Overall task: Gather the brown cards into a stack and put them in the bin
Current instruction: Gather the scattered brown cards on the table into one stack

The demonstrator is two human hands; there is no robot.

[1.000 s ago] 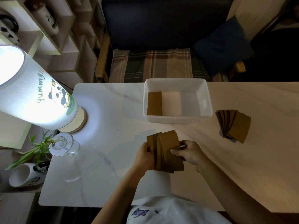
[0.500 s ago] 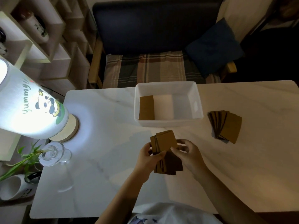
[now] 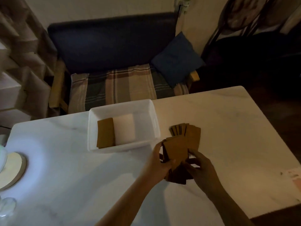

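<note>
A loose bundle of brown cards (image 3: pixel 176 152) is held upright between both hands just above the table. My left hand (image 3: pixel 158 162) grips its left edge and my right hand (image 3: pixel 202 170) holds its right lower side. Behind the bundle, a fanned pile of brown cards (image 3: pixel 191 133) lies flat on the table. The white bin (image 3: pixel 123 148) stands left of that pile; inside it lie a brown stack (image 3: pixel 105 135) and a pale stack (image 3: pixel 124 130).
A lamp base (image 3: pixel 12 172) sits at the left table edge, with a glass object (image 3: pixel 7 205) below it. The table's right edge (image 3: pixel 275 136) drops to dark floor. A bench with a plaid cushion (image 3: pixel 120 86) and blue pillow (image 3: pixel 176 58) stands behind.
The view has swung right, so the lamp has slid mostly out of frame. The held bundle has moved right, close in front of the fanned pile, still gripped by both hands.
</note>
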